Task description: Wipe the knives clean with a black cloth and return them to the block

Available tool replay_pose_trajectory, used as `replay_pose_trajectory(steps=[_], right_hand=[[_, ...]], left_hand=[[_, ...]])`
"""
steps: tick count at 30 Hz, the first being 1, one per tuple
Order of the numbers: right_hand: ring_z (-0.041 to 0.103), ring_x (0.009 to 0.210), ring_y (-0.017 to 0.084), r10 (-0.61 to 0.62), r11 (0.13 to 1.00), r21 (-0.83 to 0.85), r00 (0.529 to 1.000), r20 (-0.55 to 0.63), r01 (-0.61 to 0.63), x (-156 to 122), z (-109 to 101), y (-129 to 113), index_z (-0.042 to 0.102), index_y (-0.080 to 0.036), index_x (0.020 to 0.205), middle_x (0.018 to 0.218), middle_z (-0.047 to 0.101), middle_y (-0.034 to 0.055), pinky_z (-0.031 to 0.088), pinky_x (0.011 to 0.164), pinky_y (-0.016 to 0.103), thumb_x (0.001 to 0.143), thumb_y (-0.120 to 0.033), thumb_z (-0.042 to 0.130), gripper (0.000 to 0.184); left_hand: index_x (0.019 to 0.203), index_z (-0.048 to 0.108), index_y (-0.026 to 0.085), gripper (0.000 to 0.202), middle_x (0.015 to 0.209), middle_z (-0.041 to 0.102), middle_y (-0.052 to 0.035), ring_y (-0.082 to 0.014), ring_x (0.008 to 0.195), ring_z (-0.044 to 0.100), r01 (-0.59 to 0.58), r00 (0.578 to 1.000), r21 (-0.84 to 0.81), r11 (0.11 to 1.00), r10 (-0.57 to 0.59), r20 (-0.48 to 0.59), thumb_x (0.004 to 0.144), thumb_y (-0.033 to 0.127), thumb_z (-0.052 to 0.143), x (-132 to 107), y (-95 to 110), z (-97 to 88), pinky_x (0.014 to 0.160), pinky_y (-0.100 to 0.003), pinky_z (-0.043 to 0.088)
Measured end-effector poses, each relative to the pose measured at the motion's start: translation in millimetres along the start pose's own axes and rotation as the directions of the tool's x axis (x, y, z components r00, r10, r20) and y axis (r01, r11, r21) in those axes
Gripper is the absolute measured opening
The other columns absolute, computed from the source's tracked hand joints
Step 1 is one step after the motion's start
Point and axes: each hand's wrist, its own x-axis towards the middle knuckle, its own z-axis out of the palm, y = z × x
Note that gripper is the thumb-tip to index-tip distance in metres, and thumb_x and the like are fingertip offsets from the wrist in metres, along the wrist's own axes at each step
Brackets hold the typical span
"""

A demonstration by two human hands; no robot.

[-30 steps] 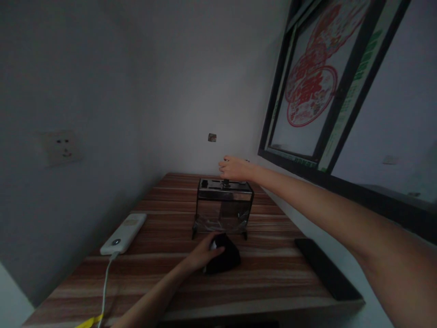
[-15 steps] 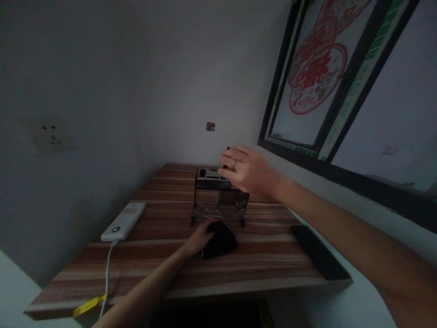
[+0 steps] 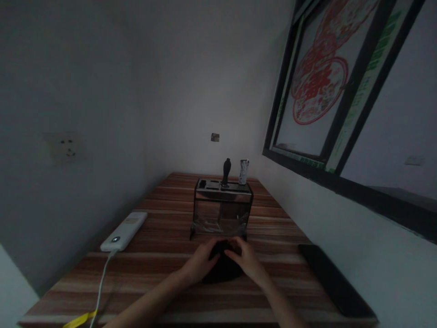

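Observation:
A dark, soft-looking black cloth lies bunched on the table in front of a knife block. My left hand grips its left side, thumb on top and fingers curled round the far edge. On the other side my right hand has its fingers bent over the cloth's right edge. The clear-sided knife block stands just beyond both hands, with a slotted metallic top. Two handles rise from it: a black handle and a silvery, shiny one.
A white power bank with a white cable and yellow tag lies at the left. A flat black phone-like slab rests along the right edge of the striped wooden table. Walls and a framed window border it.
My right hand has come down from the top of the knife block to the black cloth, uncovering the two handles. My left hand stays on the cloth. The view has shifted slightly.

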Motion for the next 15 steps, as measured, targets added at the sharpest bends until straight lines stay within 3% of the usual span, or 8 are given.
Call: replay_pose_trajectory(steps=[4,6,8,11,15], right_hand=[[0.062,0.077,0.019,0.060,0.997,0.043,0.998,-0.003,-0.060,4,-4,7,0.062,-0.019,0.081,0.078,0.066,0.0010,0.046,0.072,0.028,0.064,-0.020,0.068,0.017],[0.061,0.074,0.018,0.076,0.996,0.037,0.997,-0.017,-0.075,4,-6,10,0.063,-0.019,0.080,0.076,0.065,0.0002,0.046,0.069,0.028,0.062,-0.017,0.068,0.018],[0.061,0.073,0.017,0.087,0.996,0.029,0.996,-0.028,-0.087,3,-6,13,0.064,-0.019,0.083,0.076,0.065,-0.0004,0.046,0.068,0.027,0.062,-0.015,0.067,0.022],[0.061,0.075,0.018,0.097,0.995,0.006,0.994,-0.040,-0.097,1,-4,17,0.066,-0.021,0.089,0.077,0.065,-0.0012,0.046,0.070,0.027,0.060,-0.013,0.068,0.030],[0.061,0.076,0.019,0.109,0.993,-0.029,0.992,-0.064,-0.110,-1,-2,16,0.069,-0.021,0.087,0.076,0.065,0.0000,0.045,0.073,0.029,0.061,-0.014,0.068,0.028]], left_hand=[[0.116,0.055,0.023,0.033,0.117,0.061,-0.0074,-0.0243,0.104,0.058,0.003,0.999,0.320,0.947,0.014,-0.051,0.083,0.024,0.050,4,19,-10.8,0.091,-0.035,0.043],[0.115,0.056,0.025,0.031,0.114,0.061,-0.0069,-0.0241,0.103,0.057,-0.091,0.993,0.423,0.902,0.116,-0.034,0.085,0.026,0.048,12,42,-23.4,0.090,-0.034,0.043],[0.113,0.058,0.025,0.029,0.111,0.062,-0.0066,-0.0230,0.102,0.057,-0.230,0.971,0.481,0.846,0.233,0.054,0.087,0.025,0.044,27,75,-37.6,0.090,-0.033,0.041],[0.113,0.057,0.021,0.030,0.110,0.061,-0.0082,-0.0231,0.104,0.055,-0.427,0.897,0.614,0.664,0.395,0.197,0.089,0.022,0.039,62,132,-54.9,0.093,-0.034,0.038],[0.113,0.056,0.016,0.031,0.113,0.058,-0.0115,-0.0245,0.107,0.051,-0.589,0.787,0.719,0.369,0.463,0.407,0.085,0.012,0.042,130,192,-63.6,0.096,-0.037,0.033]])
